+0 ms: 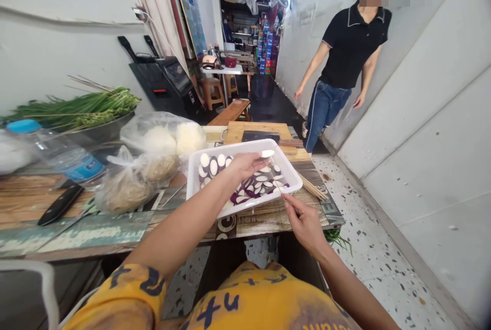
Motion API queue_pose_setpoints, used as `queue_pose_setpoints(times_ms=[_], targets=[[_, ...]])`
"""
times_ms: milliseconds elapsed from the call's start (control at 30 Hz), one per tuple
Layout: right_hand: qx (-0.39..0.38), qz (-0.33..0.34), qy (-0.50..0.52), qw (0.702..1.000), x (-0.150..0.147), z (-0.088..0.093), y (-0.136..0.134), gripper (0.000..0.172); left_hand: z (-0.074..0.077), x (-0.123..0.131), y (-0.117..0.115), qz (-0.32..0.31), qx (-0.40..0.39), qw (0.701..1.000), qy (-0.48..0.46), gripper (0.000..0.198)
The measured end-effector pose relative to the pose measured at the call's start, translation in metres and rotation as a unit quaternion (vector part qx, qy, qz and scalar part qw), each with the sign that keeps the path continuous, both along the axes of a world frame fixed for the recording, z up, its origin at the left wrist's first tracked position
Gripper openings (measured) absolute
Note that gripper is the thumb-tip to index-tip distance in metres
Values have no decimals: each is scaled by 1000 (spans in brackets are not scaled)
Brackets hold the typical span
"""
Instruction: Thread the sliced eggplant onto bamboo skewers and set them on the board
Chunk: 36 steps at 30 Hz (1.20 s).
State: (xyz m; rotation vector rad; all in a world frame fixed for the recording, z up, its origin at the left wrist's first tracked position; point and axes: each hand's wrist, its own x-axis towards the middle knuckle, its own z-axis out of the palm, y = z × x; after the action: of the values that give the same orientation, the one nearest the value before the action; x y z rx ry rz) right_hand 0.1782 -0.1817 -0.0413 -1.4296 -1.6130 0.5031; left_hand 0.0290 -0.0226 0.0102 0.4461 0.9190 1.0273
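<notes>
A white plastic tray (243, 211) holds many oval slices with white flesh and purple skin, which look like eggplant. My left hand (245, 166) reaches over the tray, its fingers closed on one eggplant slice (267, 154). Just outside the tray's near right corner, my right hand (305, 221) pinches a thin wooden skewer (279, 185). The skewer points up and left towards the held slice; whether its tip touches the slice I cannot tell. Several loose skewers (312, 187) lie on the table right of the tray.
Behind the tray, a cleaver (261, 136) lies on a cutting board (233, 130). To the left are bagged food (126, 187), a black-handled knife (61, 204), a water bottle (72, 158) and a bowl of greens (103, 128). A person (351, 48) walks along the right wall.
</notes>
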Motion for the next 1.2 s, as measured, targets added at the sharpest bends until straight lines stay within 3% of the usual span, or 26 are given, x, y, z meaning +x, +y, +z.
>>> queue_pose_setpoints(times_ms=[433,800,1200], targets=[[1,-10,6,1000,3,2,-1,30,-7,1,5,7,-10,1000,-29,13],[-3,-8,2,1000,5,1,-2,30,-3,4,-2,20,7,999,-25,11],[11,-19,-17,1000,-1,9,3,30,5,7,-11,-20,49,999,-3,14]])
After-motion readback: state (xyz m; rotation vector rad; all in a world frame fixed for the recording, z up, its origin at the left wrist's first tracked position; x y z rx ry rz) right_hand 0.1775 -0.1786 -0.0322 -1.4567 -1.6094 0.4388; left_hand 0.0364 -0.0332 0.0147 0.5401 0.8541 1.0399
